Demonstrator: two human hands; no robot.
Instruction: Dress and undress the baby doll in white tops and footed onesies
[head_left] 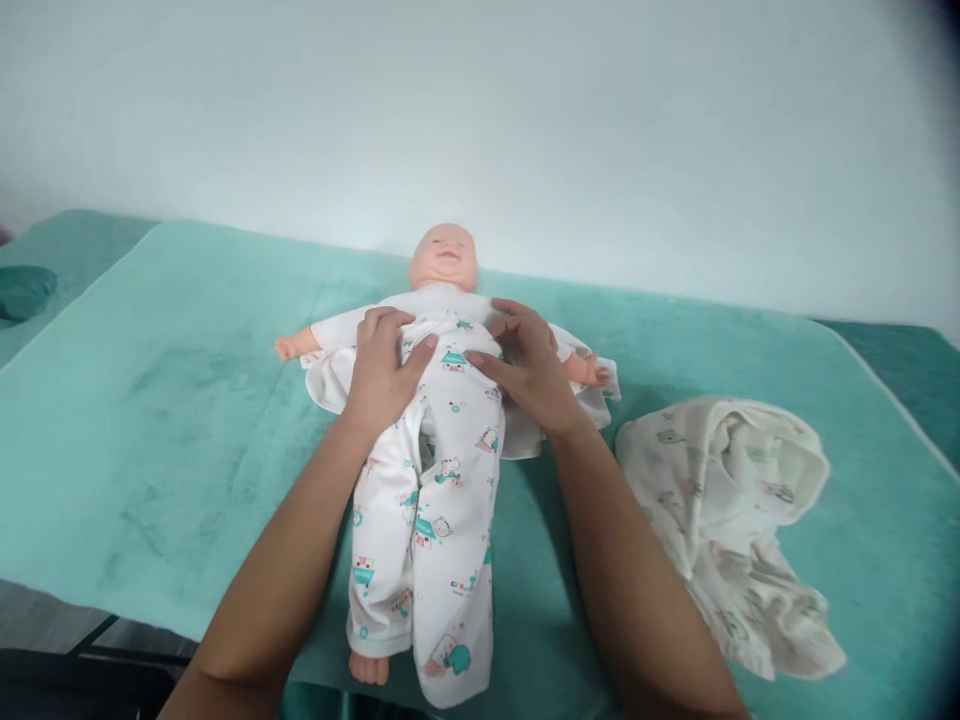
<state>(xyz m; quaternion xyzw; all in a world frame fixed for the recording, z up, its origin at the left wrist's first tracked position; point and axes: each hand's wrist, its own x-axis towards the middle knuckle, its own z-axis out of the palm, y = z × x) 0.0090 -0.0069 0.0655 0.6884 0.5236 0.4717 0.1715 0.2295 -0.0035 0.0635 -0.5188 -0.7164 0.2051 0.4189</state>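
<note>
A bald baby doll (444, 256) lies on its back with its arms spread, in a white long-sleeved top (341, 328). White printed pants (454, 470) cover its legs up to the waist. One foot shows below a cuff; the other cuff hides its foot. My left hand (384, 368) rests on the left side of the pants' waist, thumb and fingers apart. On the opposite side, my right hand (531, 370) touches the waist with its thumb on the printed front and its fingers spread near the top's hem.
Crumpled white printed baby clothing (720, 510) lies at the right of my right forearm. A green cloth (187, 400) covers the table, which stands against a pale wall (480, 110). A dark object (82, 685) is at the lower left, below the table edge.
</note>
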